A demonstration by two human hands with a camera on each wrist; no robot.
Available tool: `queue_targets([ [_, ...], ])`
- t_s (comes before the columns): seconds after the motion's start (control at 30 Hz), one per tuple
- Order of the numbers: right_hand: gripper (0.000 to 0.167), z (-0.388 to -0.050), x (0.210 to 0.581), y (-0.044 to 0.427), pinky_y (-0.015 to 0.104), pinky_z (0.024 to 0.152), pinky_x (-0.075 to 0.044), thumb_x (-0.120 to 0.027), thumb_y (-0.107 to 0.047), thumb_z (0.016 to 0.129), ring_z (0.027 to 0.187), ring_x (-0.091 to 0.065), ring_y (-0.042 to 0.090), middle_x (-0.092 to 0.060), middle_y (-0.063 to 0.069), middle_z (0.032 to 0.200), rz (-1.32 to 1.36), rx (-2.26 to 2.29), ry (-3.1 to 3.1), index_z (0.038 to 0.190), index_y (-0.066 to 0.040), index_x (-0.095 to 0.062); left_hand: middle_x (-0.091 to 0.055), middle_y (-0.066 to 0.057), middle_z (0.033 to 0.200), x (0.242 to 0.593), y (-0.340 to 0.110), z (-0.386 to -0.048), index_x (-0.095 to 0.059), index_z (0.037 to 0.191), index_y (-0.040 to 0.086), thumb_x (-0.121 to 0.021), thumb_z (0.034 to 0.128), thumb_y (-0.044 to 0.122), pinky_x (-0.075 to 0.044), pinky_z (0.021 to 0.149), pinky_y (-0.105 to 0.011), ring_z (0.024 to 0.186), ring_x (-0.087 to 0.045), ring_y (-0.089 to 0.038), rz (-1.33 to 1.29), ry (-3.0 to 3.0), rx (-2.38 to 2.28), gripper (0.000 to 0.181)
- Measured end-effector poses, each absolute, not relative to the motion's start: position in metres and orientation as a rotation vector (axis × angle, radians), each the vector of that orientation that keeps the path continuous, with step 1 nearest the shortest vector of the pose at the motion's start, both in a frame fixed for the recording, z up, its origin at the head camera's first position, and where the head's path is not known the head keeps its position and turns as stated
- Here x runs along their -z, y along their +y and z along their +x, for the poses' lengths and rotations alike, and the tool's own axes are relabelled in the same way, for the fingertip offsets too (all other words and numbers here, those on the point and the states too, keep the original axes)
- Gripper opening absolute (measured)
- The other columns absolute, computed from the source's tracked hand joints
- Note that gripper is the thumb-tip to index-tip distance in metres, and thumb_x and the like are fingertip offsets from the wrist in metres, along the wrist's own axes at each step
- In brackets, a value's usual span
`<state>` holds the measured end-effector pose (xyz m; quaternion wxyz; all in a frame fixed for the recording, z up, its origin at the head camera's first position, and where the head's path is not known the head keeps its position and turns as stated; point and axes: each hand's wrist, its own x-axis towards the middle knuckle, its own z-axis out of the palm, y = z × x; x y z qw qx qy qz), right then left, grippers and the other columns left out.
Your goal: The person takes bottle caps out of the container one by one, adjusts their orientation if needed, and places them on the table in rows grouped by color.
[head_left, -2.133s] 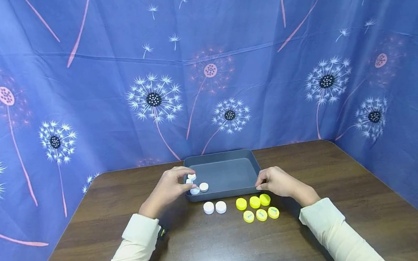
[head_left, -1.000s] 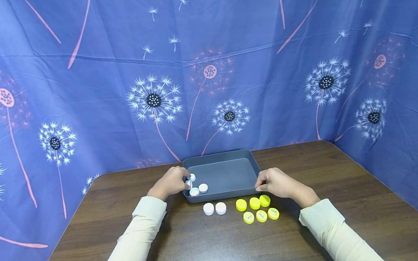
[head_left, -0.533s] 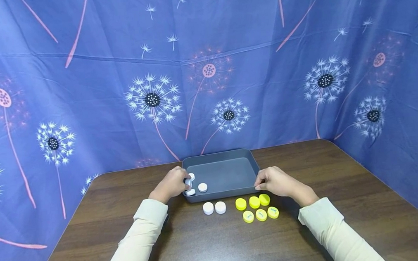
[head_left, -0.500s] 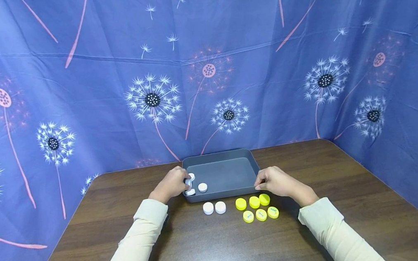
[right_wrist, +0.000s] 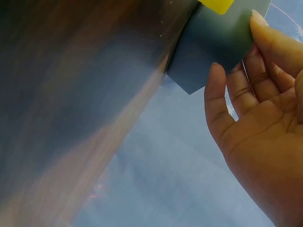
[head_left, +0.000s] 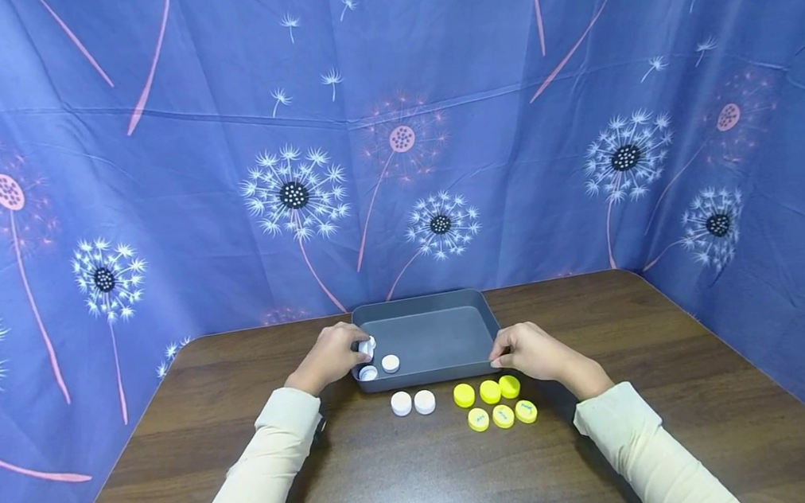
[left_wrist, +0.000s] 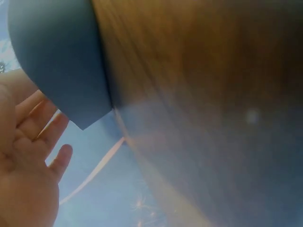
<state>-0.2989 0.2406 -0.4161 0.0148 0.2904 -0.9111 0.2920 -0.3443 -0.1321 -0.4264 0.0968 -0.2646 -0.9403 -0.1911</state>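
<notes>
A dark grey tray (head_left: pixel 439 336) lies at the back of the table. Over its left side, my left hand (head_left: pixel 330 356) pinches a white bottle cap (head_left: pixel 365 349) between thumb and fingers; in the left wrist view the tray wall hides those fingertips. One white bottle cap (head_left: pixel 368 373) lies hollow side up in the tray's near left corner, and another white bottle cap (head_left: pixel 391 363) sits just right of it. My right hand (head_left: pixel 536 350) pinches the tray's near right corner, with the thumb on the wall in the right wrist view.
Two white bottle caps (head_left: pixel 412 402) lie in front of the tray. To their right are several yellow bottle caps (head_left: pixel 490 392) in two rows, the nearer ones showing blue print. A blue dandelion-patterned cloth (head_left: pixel 393 140) hangs behind the brown table (head_left: pixel 423 481).
My left hand has reached from above the tray's left edge down to the caps there. The near-left corner cap has shifted slightly left. My right hand stays at the tray corner.
</notes>
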Motion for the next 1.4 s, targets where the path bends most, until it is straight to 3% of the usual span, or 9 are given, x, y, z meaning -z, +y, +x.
queue_targets([
  [0.23,0.011,-0.299,0.418,0.241,0.025,0.064,-0.049,-0.075,-0.004,0.085,0.075,-0.060,0.007,-0.066,-0.011,0.080,0.905,-0.903,-2.840,0.080,-0.014,-0.077,-0.069,-0.005,0.102,0.427,-0.133,-0.338,-0.072,0.113,-0.003,-0.081,0.0821,0.012,-0.051,0.084,-0.040,0.094,-0.062,-0.021,-0.672,-2.646,0.968,0.035],
  [0.53,0.010,-0.297,0.418,0.241,0.025,0.064,-0.049,-0.075,-0.004,0.085,0.075,-0.060,0.007,-0.067,-0.010,0.080,0.915,-0.915,-2.832,0.080,-0.013,-0.077,-0.066,-0.005,0.106,0.418,-0.128,-0.316,-0.073,0.110,-0.001,-0.081,0.0805,0.003,-0.055,0.088,-0.041,0.099,-0.067,-0.025,-0.663,-2.538,1.248,0.031],
  [0.77,0.010,-0.297,0.415,0.241,0.025,0.064,-0.050,-0.075,-0.004,0.086,0.076,-0.062,0.008,-0.068,-0.010,0.081,0.914,-0.900,-2.839,0.082,-0.013,-0.078,-0.067,0.000,0.107,0.410,-0.129,-0.294,-0.074,0.111,0.006,-0.083,0.0791,0.007,-0.056,0.080,-0.036,0.098,-0.064,-0.024,-0.753,-2.512,1.224,0.033],
  [0.93,0.009,-0.298,0.414,0.241,0.026,0.066,-0.050,-0.075,-0.005,0.085,0.077,-0.062,0.009,-0.069,-0.010,0.082,0.914,-0.892,-2.842,0.082,-0.013,-0.078,-0.070,0.001,0.101,0.407,-0.127,-0.279,-0.073,0.105,0.011,-0.085,0.0760,0.005,-0.050,0.064,-0.028,0.078,-0.061,-0.016,-0.755,-2.505,1.185,0.032],
  [1.13,0.010,-0.298,0.415,0.242,0.026,0.066,-0.050,-0.075,-0.005,0.086,0.077,-0.062,0.008,-0.069,-0.009,0.081,0.919,-0.894,-2.837,0.081,-0.014,-0.077,-0.070,0.000,0.094,0.408,-0.128,-0.267,-0.072,0.102,0.012,-0.084,0.0781,0.009,-0.040,0.049,-0.024,0.058,-0.046,-0.007,-0.766,-2.588,1.189,0.027],
  [1.4,0.010,-0.299,0.415,0.242,0.026,0.066,-0.050,-0.075,-0.005,0.086,0.077,-0.063,0.009,-0.069,-0.010,0.082,0.933,-0.901,-2.827,0.082,-0.014,-0.077,-0.067,0.009,0.084,0.416,-0.134,-0.256,-0.066,0.094,0.017,-0.085,0.0785,0.014,-0.047,0.062,-0.025,0.070,-0.056,-0.007,-0.791,-2.657,1.150,0.025],
])
